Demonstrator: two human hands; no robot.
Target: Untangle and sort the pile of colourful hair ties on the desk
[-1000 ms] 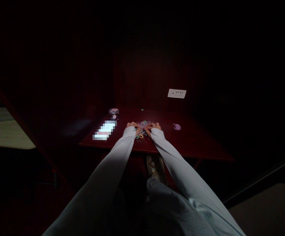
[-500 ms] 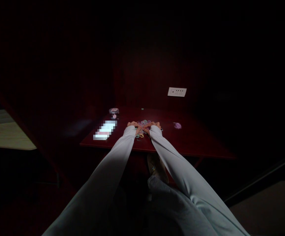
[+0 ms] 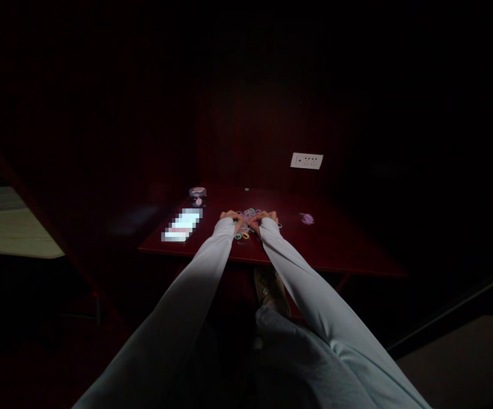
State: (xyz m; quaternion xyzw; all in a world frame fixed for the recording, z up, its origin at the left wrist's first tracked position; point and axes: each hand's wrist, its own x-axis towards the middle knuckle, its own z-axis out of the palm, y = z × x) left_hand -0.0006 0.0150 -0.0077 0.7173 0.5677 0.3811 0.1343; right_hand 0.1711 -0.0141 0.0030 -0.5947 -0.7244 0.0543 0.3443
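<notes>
A loose pile of small coloured elastic hair ties (image 3: 243, 229) lies near the front of the dark red table, in purple, green, yellow and pink. My left hand (image 3: 232, 217) rests at the left side of the pile, fingers bent and tips pressed together among the ties. From the right, my right hand (image 3: 267, 217) reaches in the same way, its thumb and fingers closed together. Too small to make out is what either hand pinches. Farther right sits a separate small heap of purple hair ties (image 3: 306, 218).
On the table (image 3: 335, 250), a lit phone (image 3: 182, 225), blurred out, lies at left. Behind it stands a clear round jar (image 3: 197, 196) with a lid. One green tie (image 3: 247, 189) lies at the back. A white socket plate (image 3: 306, 161) is on the back wall.
My fingertips, which met over the middle of the pile, have drawn slightly apart, showing more hair ties between them. The purple heap has not changed.
</notes>
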